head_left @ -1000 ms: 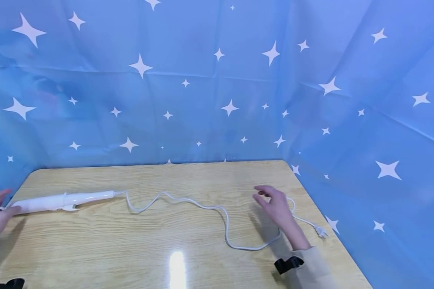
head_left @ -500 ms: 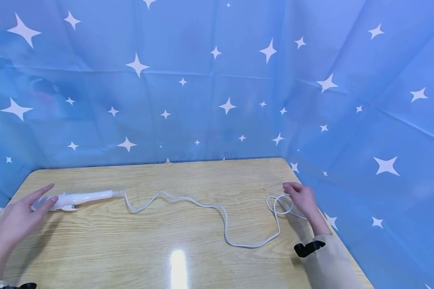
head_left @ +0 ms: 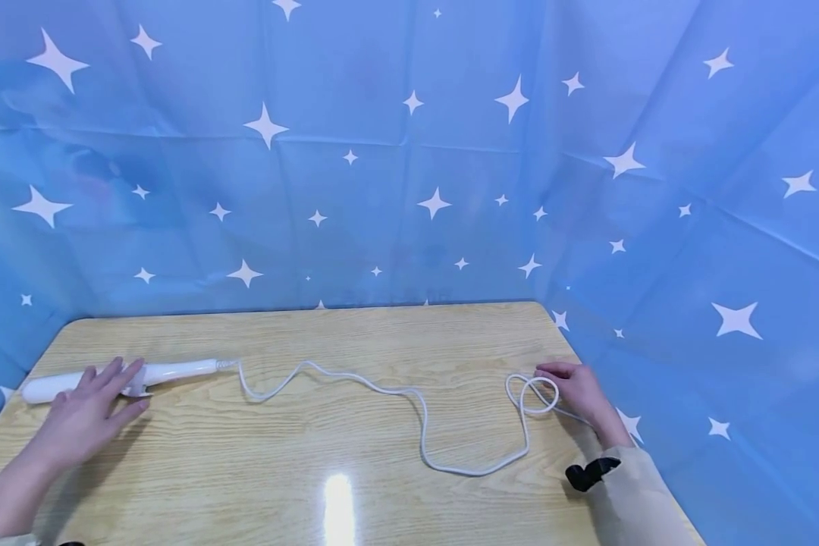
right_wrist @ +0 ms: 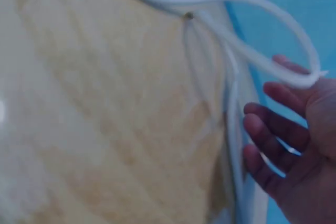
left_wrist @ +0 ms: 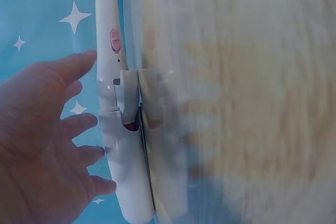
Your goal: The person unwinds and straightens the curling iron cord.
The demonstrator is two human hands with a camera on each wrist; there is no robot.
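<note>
A white curling iron (head_left: 180, 370) lies along the table's left side, its handle end toward the middle. The left wrist view shows its pink switch (left_wrist: 115, 40) and lever (left_wrist: 129, 95). My left hand (head_left: 85, 417) reaches over its middle with fingers spread, fingertips right at the barrel. From the handle the white cord (head_left: 474, 472) winds right across the table to a raised loop. At that loop is my right hand (head_left: 580, 390), fingers loosely bent and apart; in the right wrist view the cord loop (right_wrist: 294, 22) passes across the thumb. The plug is hidden.
The wooden table (head_left: 259, 462) ends at a blue curtain (head_left: 382, 227) with white stars at the back and right. A bright light reflection (head_left: 339, 508) shows near the front. A black wrist strap (head_left: 592, 474) sits on the right sleeve.
My left hand has moved right from the barrel's end to the curling iron's middle. My right hand has gone right with the cord, which now forms a loop; the plug has left sight.
</note>
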